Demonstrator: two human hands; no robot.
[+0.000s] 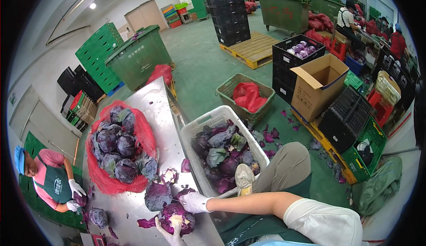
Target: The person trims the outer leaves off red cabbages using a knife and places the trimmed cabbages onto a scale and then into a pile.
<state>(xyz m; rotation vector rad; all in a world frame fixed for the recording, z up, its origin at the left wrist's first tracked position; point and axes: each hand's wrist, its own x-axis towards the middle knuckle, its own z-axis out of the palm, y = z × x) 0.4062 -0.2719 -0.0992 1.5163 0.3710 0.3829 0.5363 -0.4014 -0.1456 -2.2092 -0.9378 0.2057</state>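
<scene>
A red cabbage [171,216] with its pale cut stem facing up lies on the metal table [146,221] near its front edge. My gloved left hand [168,233] grips the cabbage from the near side, fingers spread round it. Just above, my gloved right hand [194,201] is closed on what looks like a thin knife [176,200], mostly hidden. A loose outer leaf [158,196] and a cut stem piece [168,175] lie beyond the cabbage. Farther back, a red mesh bag [106,186] lies open around several whole cabbages [125,145].
Right of the table, a white crate [262,155] holds leaves and trimmings; a shoe rests against it. A green basket [219,90] with red mesh stands beyond. Across the table a gloved co-worker [55,179] holds a cabbage. A cardboard box [317,86] and black crates stand on the right.
</scene>
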